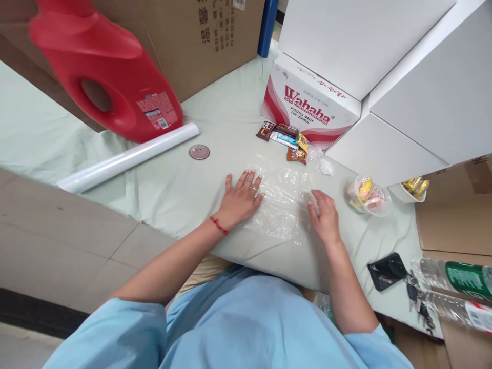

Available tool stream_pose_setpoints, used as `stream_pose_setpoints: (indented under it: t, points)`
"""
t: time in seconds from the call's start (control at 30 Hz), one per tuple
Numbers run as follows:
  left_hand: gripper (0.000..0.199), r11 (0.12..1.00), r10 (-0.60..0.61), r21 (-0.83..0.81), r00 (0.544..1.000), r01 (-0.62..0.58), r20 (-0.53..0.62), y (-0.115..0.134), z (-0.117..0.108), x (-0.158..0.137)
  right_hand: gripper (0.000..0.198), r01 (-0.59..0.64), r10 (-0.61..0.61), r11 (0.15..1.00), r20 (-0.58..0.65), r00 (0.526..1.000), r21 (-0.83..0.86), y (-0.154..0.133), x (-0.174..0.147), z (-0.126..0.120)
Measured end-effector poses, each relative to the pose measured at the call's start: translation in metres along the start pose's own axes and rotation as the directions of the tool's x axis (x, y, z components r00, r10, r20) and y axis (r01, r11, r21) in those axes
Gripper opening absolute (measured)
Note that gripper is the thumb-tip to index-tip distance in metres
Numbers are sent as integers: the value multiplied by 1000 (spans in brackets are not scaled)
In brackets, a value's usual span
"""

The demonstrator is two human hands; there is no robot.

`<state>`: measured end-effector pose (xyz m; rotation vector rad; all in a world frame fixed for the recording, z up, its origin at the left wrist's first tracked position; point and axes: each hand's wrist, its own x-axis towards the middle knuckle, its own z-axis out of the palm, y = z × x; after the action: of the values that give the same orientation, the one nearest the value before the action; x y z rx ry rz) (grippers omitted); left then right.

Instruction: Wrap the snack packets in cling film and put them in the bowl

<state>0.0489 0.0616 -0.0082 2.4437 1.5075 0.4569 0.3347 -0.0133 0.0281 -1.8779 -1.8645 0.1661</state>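
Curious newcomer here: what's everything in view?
sheet: 1, clear, centre
snacks: several, mixed, upper centre
plastic scraps: some, clear, centre
Wahaha box: 1, white-red, back
boxes: several, white, right
cartons: several, brown, both sides
jug: 1, red, left
roll: 1, white, left
disc: 1, brownish, left
cylinder: 1, blue, back
sweet tubs: 2, pale, right
flat object: 1, black, right
keys: several, dark, right
bottles: 2, clear, right
cloth: 1, greenish, tabletop
shirt: 1, blue, bottom
left hand: 1, on sheet
right hand: 1, sheet's edge

There are 2 hands (241, 201), 1 plastic sheet (282, 202), 2 bowls (403, 195), 1 jug (128, 77) and 1 disc (199, 151).
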Motion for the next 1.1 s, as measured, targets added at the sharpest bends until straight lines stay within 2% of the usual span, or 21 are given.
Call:
stream_pose_setpoints:
  t: [0.07,0.1,0.2,0.3,0.4,0.5,0.63,0.77,0.9,1.0,1.03,1.1]
  points:
    - [61,1000,7,-7,1000,-7,-2,0,0,-1,57,141,-137,990,119,983,-27,-8,13,18]
    - [61,1000,11,-9,1000,-11,-2,-1,-1,-1,59,163,-152,985,174,973,-51,-7,17,26]
    - [61,999,29,-19,1000,-29,-4,-3,-1,-3,59,101,-60,982,245,968,-157,10,21,33]
    - [60,998,51,-33,999,-52,-16,-5,-1,-3,56,29,34,969,250,968,-245,38,21,16]
    - [59,997,53,-49,998,-54,-22,-5,-1,-3,47,-29,116,943,244,963,-332,53,39,-4]
    - [58,998,44,-49,999,-45,-21,-5,-1,-3,43,-29,104,926,180,978,-376,45,80,-6]
    - [60,998,49,-29,999,-49,-6,-5,-3,-3,56,138,-99,945,143,985,-297,17,147,26]
    - [61,999,36,2,999,-36,9,-3,-4,-3,52,108,-59,946,167,984,-305,-3,185,54]
    - [62,999,29,32,1000,-29,9,-3,-4,-3,46,87,-63,957,95,993,-276,-7,184,43]
    - [62,999,38,33,999,-39,8,-3,-3,-2,42,40,-37,997,59,998,-61,-5,162,22]
    - [62,999,42,30,999,-42,6,-3,-3,-2,41,5,-9,999,96,995,44,-5,152,17]
    - [62,999,47,21,999,-47,-4,-4,-2,-1,40,-72,6,969,272,962,235,-8,131,10]
